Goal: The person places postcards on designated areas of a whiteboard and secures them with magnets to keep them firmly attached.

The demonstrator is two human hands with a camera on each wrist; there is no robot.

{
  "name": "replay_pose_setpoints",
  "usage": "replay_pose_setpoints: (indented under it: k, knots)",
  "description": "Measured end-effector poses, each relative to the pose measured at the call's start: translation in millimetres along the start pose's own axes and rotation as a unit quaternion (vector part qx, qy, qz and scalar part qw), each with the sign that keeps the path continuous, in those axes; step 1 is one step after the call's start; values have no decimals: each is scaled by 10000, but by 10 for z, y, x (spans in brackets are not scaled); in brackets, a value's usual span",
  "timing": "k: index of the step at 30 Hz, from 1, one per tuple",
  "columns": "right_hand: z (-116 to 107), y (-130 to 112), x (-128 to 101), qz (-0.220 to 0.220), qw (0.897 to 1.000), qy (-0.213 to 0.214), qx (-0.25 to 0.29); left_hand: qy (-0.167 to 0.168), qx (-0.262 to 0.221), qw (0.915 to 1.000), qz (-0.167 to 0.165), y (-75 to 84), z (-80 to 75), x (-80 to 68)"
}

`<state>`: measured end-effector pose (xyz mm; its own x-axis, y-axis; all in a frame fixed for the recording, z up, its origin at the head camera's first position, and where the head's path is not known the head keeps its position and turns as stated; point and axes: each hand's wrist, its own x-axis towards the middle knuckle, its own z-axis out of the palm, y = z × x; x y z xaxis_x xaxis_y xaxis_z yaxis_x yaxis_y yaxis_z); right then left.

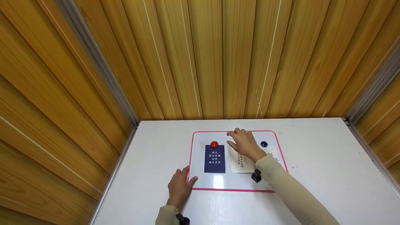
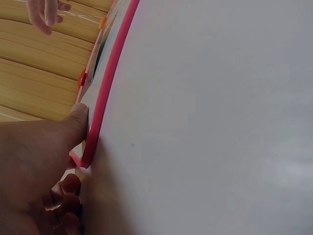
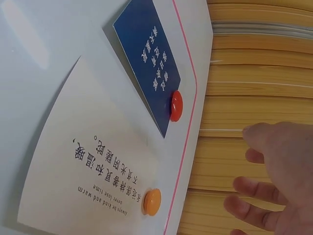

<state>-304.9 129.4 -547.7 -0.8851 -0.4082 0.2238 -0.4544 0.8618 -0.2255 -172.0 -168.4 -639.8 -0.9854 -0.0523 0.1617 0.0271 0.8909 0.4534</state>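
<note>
Two cards (image 1: pixel 214 158) pinned by magnets (image 1: pixel 214 144), third card at 3 o'clock unpinned; left hand (image 1: pixel 179 187) gripping whiteboard (image 1: pixel 237 184) corner, right hand (image 1: pixel 245 144) hovering, fingers spread.

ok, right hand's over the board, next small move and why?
Probably lower the right hand onto the orange magnet on the white card. Its fingers are spread, holding nothing, just past that magnet. The left hand already grips the board's pink corner, so the board looks steadied.
</note>
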Motion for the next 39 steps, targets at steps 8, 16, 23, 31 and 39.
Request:
replay_pose_setpoints:
  k: [8, 16, 23, 31, 39]
  knots:
    - [-149, 81, -220, 74, 9998, 149, 76, 9, 142, 9999, 14, -32, -17, -30]
    - [-253, 204, -436, 184, 9992, 355, -33, 121, 57, 9999, 65, -63, -43, -61]
    - [-300, 338, -597, 222, 9988, 429, -22, 67, 49, 10000, 3, -67, -12, -69]
    - [-353, 449, -750, 314, 9975, 610, -171, 63, 90, 9999, -19, -59, -22, -43]
    - [-376, 500, -829, 518, 9975, 460, -112, 88, 82, 9999, 25, -77, -22, -19]
